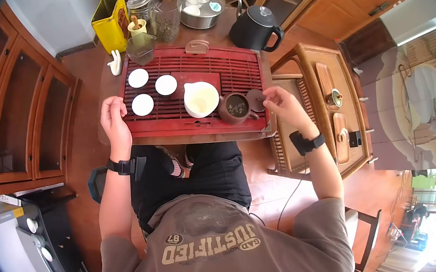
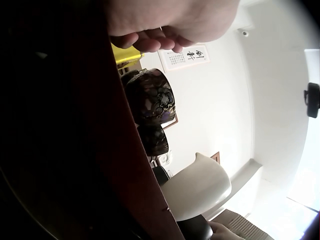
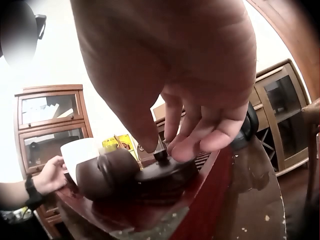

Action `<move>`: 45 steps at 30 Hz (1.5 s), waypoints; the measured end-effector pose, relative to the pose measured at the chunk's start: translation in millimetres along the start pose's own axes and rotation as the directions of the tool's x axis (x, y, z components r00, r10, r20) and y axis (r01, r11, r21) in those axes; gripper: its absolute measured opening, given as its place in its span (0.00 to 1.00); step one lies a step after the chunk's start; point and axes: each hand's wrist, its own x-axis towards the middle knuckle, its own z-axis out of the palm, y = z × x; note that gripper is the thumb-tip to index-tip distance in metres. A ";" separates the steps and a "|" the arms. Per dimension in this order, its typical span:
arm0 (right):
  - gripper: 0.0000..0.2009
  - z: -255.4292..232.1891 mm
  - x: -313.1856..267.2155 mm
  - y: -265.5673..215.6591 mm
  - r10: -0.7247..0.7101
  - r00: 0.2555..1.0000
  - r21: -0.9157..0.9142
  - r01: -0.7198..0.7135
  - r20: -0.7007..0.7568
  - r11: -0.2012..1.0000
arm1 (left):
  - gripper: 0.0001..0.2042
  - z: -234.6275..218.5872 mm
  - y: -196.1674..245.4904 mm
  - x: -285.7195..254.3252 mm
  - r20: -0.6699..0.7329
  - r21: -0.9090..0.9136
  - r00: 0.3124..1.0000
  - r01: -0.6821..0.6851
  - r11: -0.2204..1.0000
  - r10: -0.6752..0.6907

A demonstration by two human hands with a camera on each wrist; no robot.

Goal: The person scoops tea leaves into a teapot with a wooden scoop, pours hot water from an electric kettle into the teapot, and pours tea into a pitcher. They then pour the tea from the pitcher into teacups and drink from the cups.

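At the lid [image 1: 256, 100] lying on the tray's right side, my right hand [image 1: 285, 107] pinches the small knob; in the right wrist view, thumb and fingers of this hand [image 3: 170, 65] flank the knob above the dark lid [image 3: 167, 172]. Just left of it stands the lidless brown teapot [image 1: 236, 107] with leaves inside. A white pitcher [image 1: 201, 100] of pale yellow liquid is beside the teapot. My left hand [image 1: 116, 122], fingers loosely curled and holding nothing, is by the left edge of the red slatted tray [image 1: 173, 126], near three small white cups [image 1: 142, 105].
Behind the tray are a yellow tin [image 1: 110, 24], glass jar [image 1: 141, 4], glass container of leaves [image 1: 165, 20], steel pot [image 1: 203, 15] and black kettle [image 1: 256, 27]. A white figurine [image 1: 115, 63] stands at the back left. A wicker cart [image 1: 312, 108] is to the right.
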 end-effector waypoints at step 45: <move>0.11 58.3 -3.4 -68.7 -0.389 0.913 -0.385 0.317 -0.123 0.867 | 0.06 -1.4 -0.1 0.7 0.020 0.008 1.000 0.008 1.000 -0.009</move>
